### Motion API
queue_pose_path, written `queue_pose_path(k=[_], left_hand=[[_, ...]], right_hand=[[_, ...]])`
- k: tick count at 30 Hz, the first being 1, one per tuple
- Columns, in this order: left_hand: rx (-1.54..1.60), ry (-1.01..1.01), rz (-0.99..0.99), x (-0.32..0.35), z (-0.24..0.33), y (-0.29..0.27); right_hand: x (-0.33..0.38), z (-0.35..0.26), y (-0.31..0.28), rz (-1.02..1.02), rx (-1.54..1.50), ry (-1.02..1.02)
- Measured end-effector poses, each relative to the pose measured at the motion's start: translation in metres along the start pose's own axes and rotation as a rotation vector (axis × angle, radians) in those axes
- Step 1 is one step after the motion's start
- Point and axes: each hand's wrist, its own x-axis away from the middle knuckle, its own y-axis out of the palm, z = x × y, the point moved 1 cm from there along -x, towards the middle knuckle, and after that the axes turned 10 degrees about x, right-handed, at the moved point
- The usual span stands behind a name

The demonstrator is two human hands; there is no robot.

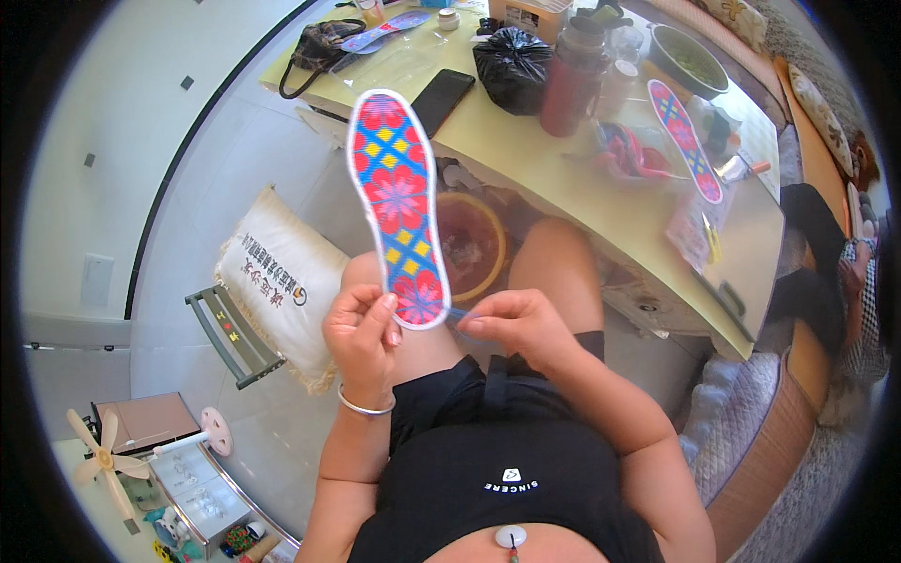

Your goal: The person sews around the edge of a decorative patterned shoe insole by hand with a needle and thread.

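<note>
An embroidered insole (402, 202) stands upright before me, its face covered in pink and red flowers, blue crossing bands and yellow diamonds inside a white rim. My left hand (361, 328) pinches its lower left edge between thumb and fingers. Just right of the heel end, my right hand (521, 324) has its fingers pressed together on a blue thread (458, 311) that runs to the insole. Whether a needle is also in those fingers cannot be made out. A matching insole (685, 141) lies on the right part of the table, and another (385, 31) at its far left.
The yellow-green table (516, 141) holds a phone (444, 101), a black plastic bag (513, 70), a reddish bottle (571, 80) and a large bowl (690, 61). A round basin (469, 246) sits below. At left are a cushion (282, 272) and a small stool (230, 338). Someone (859, 281) sits at far right.
</note>
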Motion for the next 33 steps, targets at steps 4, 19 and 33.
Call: queue_pose_path(k=[4, 19, 33], left_hand=[[0.021, 0.095, 0.075, -0.02, 0.012, -0.028], [0.072, 0.002, 0.072, -0.022, 0.014, -0.033], [0.057, 0.096, 0.195, -0.032, 0.029, -0.074]], right_hand=[[0.019, 0.003, -0.034, 0.109, -0.078, 0.059], [0.099, -0.001, -0.193, 0.74, -0.62, -0.422], [0.346, 0.019, -0.478, 1.42, -0.492, -0.828]])
